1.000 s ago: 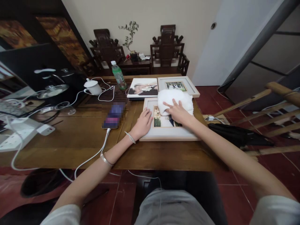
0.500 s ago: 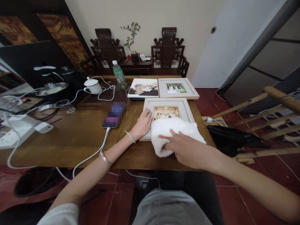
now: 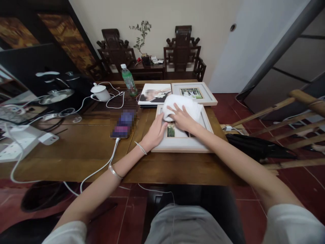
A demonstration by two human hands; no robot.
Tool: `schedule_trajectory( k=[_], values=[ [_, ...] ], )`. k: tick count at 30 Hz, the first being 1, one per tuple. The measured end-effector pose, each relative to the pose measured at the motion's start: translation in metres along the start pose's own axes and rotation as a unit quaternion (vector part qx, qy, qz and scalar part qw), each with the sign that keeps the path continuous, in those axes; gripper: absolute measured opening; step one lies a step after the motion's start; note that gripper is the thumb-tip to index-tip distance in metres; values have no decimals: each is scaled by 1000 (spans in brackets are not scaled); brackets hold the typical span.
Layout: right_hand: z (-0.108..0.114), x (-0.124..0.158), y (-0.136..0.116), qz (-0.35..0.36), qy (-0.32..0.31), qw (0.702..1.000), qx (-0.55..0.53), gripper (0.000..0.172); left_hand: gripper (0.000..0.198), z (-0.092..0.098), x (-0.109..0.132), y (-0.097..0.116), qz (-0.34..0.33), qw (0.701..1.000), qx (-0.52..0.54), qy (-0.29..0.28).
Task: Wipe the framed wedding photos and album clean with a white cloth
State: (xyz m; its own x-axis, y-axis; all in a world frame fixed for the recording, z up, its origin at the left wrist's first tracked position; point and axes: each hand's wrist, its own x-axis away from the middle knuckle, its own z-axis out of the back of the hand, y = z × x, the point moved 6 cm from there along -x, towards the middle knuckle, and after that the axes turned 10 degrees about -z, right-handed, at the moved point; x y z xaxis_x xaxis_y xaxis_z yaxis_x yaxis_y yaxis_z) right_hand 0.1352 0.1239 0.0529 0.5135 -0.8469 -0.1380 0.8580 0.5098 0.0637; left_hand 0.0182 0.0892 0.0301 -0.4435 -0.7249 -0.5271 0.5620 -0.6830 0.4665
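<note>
A light wooden picture frame [image 3: 182, 148] lies flat on the table near its front edge, a photo in its middle partly covered. My left hand [image 3: 154, 131] holds the frame's left side, thumb over the top face and fingers along the rim. Spread over a fluffy white cloth [image 3: 193, 105], my right hand [image 3: 183, 118] grips it and presses it on the upper part of the frame. The cloth hides the frame's far edge and much of the photo.
Behind lie a second framed photo [image 3: 209, 97] and a white photo panel [image 3: 152, 86]. Leftward are a phone [image 3: 123, 124] on a cable, a green bottle [image 3: 129, 80], a lidded white cup [image 3: 100, 93], a plastic cup [image 3: 73, 116] and a power strip [image 3: 17, 142].
My right hand has pushed the cloth away from me, from the frame's near edge to its far part. My left hand has turned slightly, its thumb now apart from the fingers.
</note>
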Motion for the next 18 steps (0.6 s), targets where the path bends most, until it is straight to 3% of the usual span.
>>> schedule_trajectory(
  k=[3,6,13,18],
  values=[
    [-4,-11,-14,-3,-10,1000,5,50,65,5,-2,3,-18,999,17,27],
    [1,1,-30,4,-32,999,-9,51,66,6,-1,3,-20,999,34,37],
    [32,80,-61,129,-110,983,-76,49,68,2,3,-4,56,997,53,16],
    [54,125,-46,111,-116,979,-126,46,58,-8,5,-11,70,996,-4,-53]
  ],
)
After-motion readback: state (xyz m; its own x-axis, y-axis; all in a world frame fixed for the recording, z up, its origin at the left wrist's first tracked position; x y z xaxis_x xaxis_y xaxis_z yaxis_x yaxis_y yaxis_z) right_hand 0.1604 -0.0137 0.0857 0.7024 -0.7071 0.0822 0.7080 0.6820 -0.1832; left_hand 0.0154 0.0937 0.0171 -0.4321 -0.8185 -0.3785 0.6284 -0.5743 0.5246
